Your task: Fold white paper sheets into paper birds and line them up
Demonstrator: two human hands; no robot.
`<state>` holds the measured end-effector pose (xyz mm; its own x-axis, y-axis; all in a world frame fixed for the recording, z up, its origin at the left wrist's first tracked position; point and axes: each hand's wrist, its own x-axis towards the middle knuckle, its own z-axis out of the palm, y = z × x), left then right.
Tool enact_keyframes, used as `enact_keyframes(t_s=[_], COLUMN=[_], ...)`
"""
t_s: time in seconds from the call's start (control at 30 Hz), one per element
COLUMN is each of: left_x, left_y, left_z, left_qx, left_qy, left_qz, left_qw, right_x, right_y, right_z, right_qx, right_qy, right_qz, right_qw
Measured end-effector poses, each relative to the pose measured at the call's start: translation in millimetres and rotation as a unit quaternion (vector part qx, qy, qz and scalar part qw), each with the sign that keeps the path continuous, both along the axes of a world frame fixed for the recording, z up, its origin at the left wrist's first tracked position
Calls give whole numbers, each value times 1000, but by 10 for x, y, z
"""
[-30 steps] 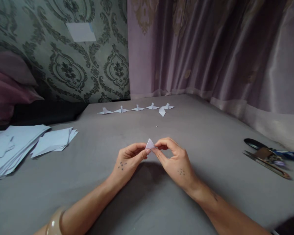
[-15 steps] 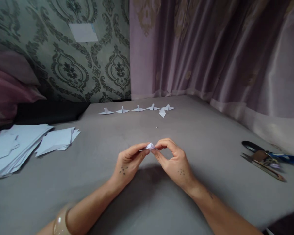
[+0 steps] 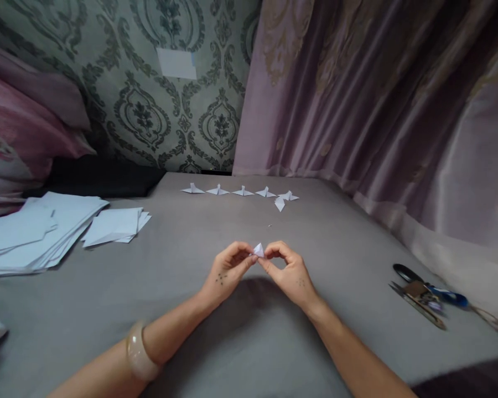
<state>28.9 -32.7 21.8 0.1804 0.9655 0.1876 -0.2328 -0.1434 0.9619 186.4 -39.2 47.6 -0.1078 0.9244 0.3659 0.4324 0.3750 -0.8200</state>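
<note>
folded paper (image 3: 259,250) has tipped up | left hand (image 3: 227,270), right hand (image 3: 289,272) pinch it | angled inward

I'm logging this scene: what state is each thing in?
Folded paper: held between both hands.
Left hand: pinching it.
Right hand: fingers curled, touching it.
Five paper figures: lined up.
Kite-shaped paper: folded.
Large sheets: stacked unevenly.
Small sheets: stacked, fanned.
Curtain: hanging in folds.
Objects at right: bunched together.
Bangle: worn.

No lettering, label, brand, number or sign can be read anywhere in the head view.
</note>
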Motion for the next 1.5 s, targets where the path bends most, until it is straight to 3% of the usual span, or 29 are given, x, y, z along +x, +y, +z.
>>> enact_keyframes(t_s=[0.13, 0.33, 0.6, 0.87, 1.1, 1.2, 1.37, 1.5], left_x=[-31, -75, -121, -130, -108, -99, -91, -107], left_y=[27, 51, 100, 137, 132, 115, 90, 92], left_z=[10, 29, 61, 17, 21, 35, 36, 19], left_qx=[-13, -27, -42, -93, -136, -141, -121, -5], left_qy=[-12, 4, 13, 29, 43, 44, 68, 117], left_qz=[-3, 11, 17, -7, -24, -25, -11, 40], left_qw=[1000, 1000, 999, 995, 989, 989, 990, 992], right_x=[-30, -81, -160, -153, -145, -157, -198, -194], right_y=[45, 77, 98, 138, 83, 61, 54, 40], right_z=[78, 107, 23, -131, -148, -152, -184, -181], right_qx=[-17, 16, 41, -3, -108, -116, -97, -63], right_qy=[-16, -56, -35, 55, 160, 170, 201, 179], right_qz=[17, -6, -22, -22, -23, -38, -53, -40], right_qw=[1000, 998, 998, 998, 981, 978, 973, 981])
